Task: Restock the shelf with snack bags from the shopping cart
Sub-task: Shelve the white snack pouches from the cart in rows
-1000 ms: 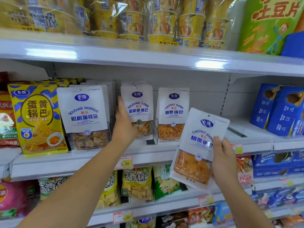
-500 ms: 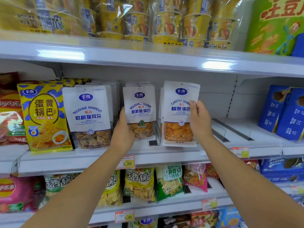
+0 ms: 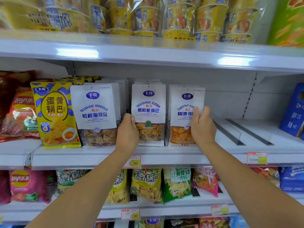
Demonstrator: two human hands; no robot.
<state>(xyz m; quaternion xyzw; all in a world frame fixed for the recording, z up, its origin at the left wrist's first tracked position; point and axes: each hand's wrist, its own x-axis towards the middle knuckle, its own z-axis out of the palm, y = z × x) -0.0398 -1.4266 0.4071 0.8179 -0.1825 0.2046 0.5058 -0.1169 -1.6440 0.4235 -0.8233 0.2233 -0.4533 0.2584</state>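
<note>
The person's right hand (image 3: 203, 127) pinches the right edge of the K2 chestnut guoba bag (image 3: 182, 116), thumb on the front and fingers tucked behind. The bag stands upright at the front of its lane on the shelf (image 3: 164, 153). The left hand (image 3: 127, 130) grasps the left edge of the neighbouring K3 bag (image 3: 148, 112), thumb on its face, likely to steady it.

To finish well, the K2 bag should probably be pressed down until its base sits flat. Its face should line up with the K3 bag, and it should stay on its own side of the clear divider (image 3: 166, 139). Letting go gently should stop the light pouch tipping forward.

The shelf is white metal with a price tag (image 3: 132, 162) on its lip. A K6 bag (image 3: 97, 114) and a yellow guoba bag (image 3: 54, 112) stand to the left, and blue boxes (image 3: 294, 109) to the right. Cup noodle packs (image 3: 179, 18) fill the shelf above. The shopping cart is out of view.
</note>
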